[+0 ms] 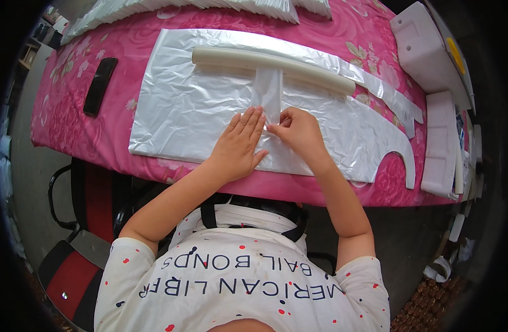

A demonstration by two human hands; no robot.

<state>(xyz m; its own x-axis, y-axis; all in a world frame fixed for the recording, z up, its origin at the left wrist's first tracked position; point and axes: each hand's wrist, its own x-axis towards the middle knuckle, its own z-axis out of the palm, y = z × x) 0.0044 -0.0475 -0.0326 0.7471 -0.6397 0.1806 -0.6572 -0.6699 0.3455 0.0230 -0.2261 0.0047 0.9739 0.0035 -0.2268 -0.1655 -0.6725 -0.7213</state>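
A stack of white plastic carrier bags point(179, 110) lies flat on the table, its cut-out handle end to the right. Across its upper part rests a long cream tube point(315, 79). From beneath the tube a narrow translucent plastic strip point(269, 88) runs toward me. My left hand point(237, 141) lies flat on the bags with its fingers stretched out, their tips at the strip's left edge. Thumb and fingers of my right hand point(298, 133) pinch the near end of the strip at its right edge. The exact fingertip contact is partly hidden.
A pink flowered cloth point(60, 119) covers the table. At the left lies a black phone point(100, 87). More stacked white bags point(209, 6) line the far edge. White foam boxes point(439, 144) stand at the right end. Red-and-black chairs point(99, 199) are at the lower left.
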